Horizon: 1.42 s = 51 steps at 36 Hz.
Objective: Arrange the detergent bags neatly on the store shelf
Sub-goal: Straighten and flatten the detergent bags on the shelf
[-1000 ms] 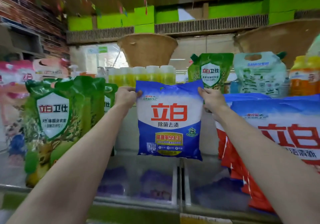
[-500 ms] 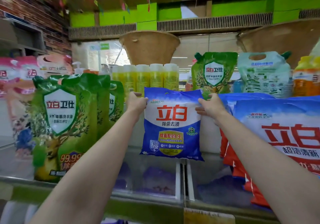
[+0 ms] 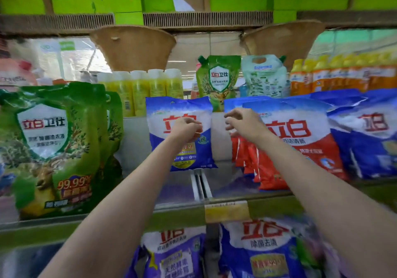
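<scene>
Store shelf (image 3: pixel 178 194) | blue-white detergent bag (image 3: pixel 182 108) upright | left hand (image 3: pixel 185 128), right hand (image 3: pixel 242 123): grip released, fingers loosely curled

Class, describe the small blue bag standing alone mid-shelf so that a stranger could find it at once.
Start at the shelf with tall green pouches at its left end. Just right of them stands the small blue bag, alone, upright against the back. Unlike the red-bottomed bags further right, it is single, not stacked.

centre detergent bag (image 3: pixel 180 114) blue and white, red logo, yellow label low down. left pouches (image 3: pixel 49 146) green with white shield, tree print. right bags (image 3: pixel 298 140) blue-white-red. back bottles (image 3: pixel 148 91) yellow, others (image 3: pixel 335 76) orange. lower bags (image 3: pixel 174 254) purple-blue. price tag (image 3: pixel 226 211) yellow.
</scene>
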{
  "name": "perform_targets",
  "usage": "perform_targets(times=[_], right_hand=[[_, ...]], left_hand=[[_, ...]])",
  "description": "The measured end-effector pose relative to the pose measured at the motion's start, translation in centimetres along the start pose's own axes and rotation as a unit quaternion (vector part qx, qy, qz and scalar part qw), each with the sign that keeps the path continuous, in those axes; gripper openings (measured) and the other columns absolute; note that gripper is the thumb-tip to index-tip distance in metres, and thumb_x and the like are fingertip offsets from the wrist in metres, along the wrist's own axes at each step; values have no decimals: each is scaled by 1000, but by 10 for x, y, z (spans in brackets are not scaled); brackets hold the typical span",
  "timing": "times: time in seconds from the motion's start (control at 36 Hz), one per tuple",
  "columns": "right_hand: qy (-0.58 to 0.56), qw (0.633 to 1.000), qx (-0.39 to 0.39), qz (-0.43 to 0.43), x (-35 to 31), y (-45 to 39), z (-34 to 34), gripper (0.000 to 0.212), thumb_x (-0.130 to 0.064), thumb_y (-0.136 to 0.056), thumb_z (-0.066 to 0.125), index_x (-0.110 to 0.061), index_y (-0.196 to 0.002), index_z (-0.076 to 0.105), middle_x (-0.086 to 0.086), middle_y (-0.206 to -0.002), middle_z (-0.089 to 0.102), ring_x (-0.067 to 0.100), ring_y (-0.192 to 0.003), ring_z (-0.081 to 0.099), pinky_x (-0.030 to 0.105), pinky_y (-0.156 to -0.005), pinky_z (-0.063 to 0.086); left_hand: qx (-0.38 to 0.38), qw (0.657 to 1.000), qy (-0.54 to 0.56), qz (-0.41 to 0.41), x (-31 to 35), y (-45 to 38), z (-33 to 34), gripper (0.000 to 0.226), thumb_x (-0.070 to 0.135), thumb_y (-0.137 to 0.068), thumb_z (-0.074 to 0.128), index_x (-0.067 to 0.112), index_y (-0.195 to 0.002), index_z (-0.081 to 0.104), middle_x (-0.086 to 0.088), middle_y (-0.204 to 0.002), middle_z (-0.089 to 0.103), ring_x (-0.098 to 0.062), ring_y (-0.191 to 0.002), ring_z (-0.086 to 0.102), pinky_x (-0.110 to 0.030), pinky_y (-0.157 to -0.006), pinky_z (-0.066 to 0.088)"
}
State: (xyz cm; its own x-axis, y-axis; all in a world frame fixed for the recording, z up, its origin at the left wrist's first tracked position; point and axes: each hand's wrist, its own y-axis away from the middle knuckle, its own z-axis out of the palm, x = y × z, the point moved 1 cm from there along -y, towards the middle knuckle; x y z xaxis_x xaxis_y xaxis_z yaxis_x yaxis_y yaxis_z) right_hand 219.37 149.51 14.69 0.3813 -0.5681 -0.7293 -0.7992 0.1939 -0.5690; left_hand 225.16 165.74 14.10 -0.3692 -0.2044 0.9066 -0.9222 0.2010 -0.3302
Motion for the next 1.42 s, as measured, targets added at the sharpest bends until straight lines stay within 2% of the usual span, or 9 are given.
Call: perform_targets(times=[0.19,0.33,0.47,0.78,0.89,1.06,1.19,1.31,1.42], right_hand=[[73,994,78,24,23,33,-83,14,-8,-91,52,-1,-96,63,15,-86,65,21,-68,61,25,-58,52],[108,983,115,91,64,34,-146,13,-11,-90,54,-1,-94,62,20,-94,69,35,-89,67,47,-85,53],[104,979,122,124,108,28,-198,20,-16,-87,60,-7,-102,50,17,-103,62,34,-92,63,46,-84,52],[-11,999,42,23,126,-4,-210,39,-37,-91,57,-7,-117,58,10,-115,61,27,-105,58,42,-85,45],[-96,993,73,14,112,-26,-211,48,-49,-88,52,-7,-66,50,19,-72,53,25,-71,48,38,-65,35],[-136,988,39,53,78,-55,-216,28,-35,-93,51,-24,-66,48,-3,-71,52,11,-64,49,29,-70,45],[-93,990,50,94,111,-58,-205,39,-20,-90,59,-10,-56,42,7,-61,42,23,-62,43,32,-63,33],[-71,992,30,100,123,-48,-203,42,-23,-94,55,14,-114,56,17,-107,60,32,-105,56,40,-86,43],[-65,994,24,88,129,-49,-201,42,-23,-93,55,14,-113,56,16,-99,60,26,-92,58,35,-76,43]], left_hand=[[-62,998,12,16,16,17,74,13,9,-92,55,11,-79,55,-3,-71,57,-6,-54,54,-12,-47,43],[-22,999,-22,15,24,14,113,29,16,-93,54,16,-64,49,-12,-83,53,-17,-63,52,-11,-41,42],[68,998,-2,-17,27,-4,140,35,37,-86,65,10,-106,55,-13,-110,61,-26,-97,62,-38,-87,54],[226,973,45,27,63,-5,164,59,30,-89,64,-1,-135,45,-17,-136,50,-29,-125,49,-38,-105,40],[267,961,8,68,84,-6,152,29,36,-83,67,9,-76,59,-14,-80,56,-21,-77,53,-33,-69,40],[248,962,73,90,115,-7,134,30,14,-91,60,15,-61,52,10,-42,54,-3,-40,50,-19,-47,41],[213,977,12,17,75,-14,131,28,24,-84,70,13,-63,55,-13,-67,57,-20,-60,54,-31,-58,46],[151,988,30,-19,57,-14,145,18,9,-88,63,0,-104,63,-12,-85,61,-10,-53,56,-20,-47,46],[132,990,39,-34,50,-18,151,20,14,-91,60,5,-109,61,-8,-85,62,-19,-69,59,-31,-63,50]])
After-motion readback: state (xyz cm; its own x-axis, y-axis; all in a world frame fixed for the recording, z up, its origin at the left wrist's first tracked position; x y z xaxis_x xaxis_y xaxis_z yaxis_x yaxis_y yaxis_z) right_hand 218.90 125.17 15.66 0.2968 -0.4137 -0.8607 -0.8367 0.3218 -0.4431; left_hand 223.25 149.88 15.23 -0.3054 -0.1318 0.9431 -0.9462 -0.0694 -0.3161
